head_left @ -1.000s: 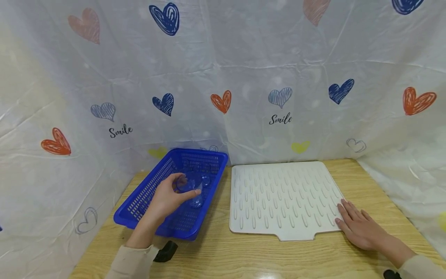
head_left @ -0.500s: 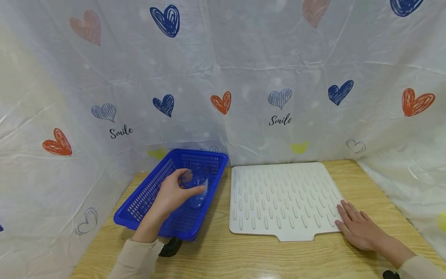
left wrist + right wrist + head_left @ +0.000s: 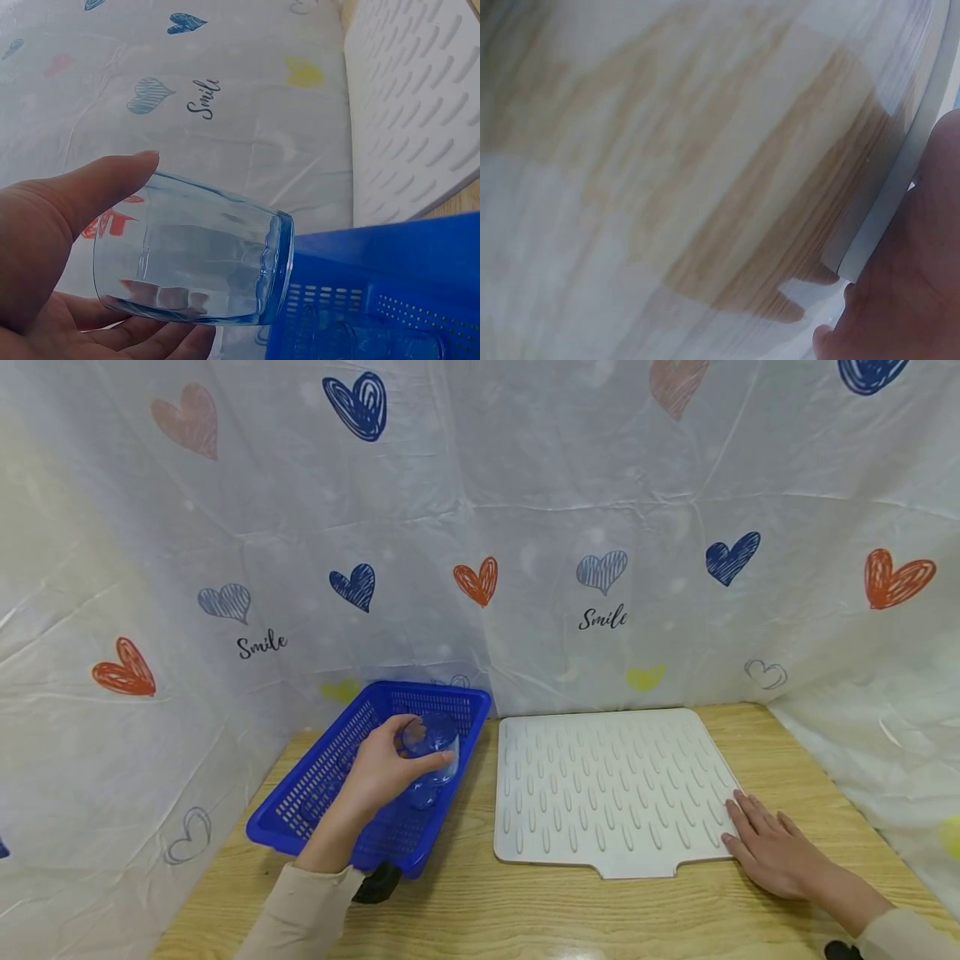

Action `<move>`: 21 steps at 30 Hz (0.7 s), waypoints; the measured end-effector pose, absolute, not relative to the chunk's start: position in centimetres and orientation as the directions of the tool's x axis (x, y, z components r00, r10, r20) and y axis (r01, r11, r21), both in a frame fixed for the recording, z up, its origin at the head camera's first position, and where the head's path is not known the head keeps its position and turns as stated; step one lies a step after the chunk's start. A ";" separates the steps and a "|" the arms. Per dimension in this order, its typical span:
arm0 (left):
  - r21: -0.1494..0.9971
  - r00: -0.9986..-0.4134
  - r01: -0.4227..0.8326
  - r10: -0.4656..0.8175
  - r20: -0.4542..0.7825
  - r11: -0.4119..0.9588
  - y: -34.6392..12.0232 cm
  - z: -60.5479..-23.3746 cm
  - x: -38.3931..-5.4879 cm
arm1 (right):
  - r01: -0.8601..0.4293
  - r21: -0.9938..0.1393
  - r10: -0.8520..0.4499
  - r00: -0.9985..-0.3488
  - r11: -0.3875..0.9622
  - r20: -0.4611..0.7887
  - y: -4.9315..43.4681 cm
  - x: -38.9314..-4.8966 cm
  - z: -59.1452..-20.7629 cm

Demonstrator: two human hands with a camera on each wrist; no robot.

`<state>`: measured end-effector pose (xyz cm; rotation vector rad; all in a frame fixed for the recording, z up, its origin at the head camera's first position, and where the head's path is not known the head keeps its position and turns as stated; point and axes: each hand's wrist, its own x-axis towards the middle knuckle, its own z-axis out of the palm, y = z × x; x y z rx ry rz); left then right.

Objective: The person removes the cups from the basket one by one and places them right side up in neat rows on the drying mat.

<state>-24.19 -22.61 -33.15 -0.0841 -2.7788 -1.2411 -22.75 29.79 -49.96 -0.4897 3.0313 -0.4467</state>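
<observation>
My left hand grips a clear, blue-tinted drinking glass between thumb and fingers, above the blue perforated basket. In the left wrist view the glass lies sideways, its thick base pointing away from the palm. More clear glasses lie in the basket below; how many is hard to tell. A white ridged drainboard lies flat on the table to the basket's right. My right hand rests with its fingers straight on the right edge of that board, palm down.
The wooden table reaches a white curtain printed with hearts, which hangs behind and at both sides. A narrow strip of tabletop separates the basket from the board.
My left hand has risen slightly and moved right with the glass, which now sits nearer the basket's right side. The right hand, basket and board have stayed put.
</observation>
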 end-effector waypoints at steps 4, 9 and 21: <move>0.746 -0.994 0.098 0.024 0.110 0.659 -21.9 -33.0 -24.4 | -0.312 -0.295 -0.318 -0.948 0.903 0.030 30.1 -22.8 -50.3; 0.747 -0.993 0.103 0.029 0.112 0.656 -21.2 -32.8 -24.5 | -0.344 -0.321 -0.339 -0.938 0.882 0.073 30.7 -23.2 -51.1; 0.746 -0.991 0.134 0.065 0.121 0.652 -19.3 -32.2 -25.0 | -0.327 -0.328 -0.326 -0.943 0.886 0.059 30.6 -23.3 -51.4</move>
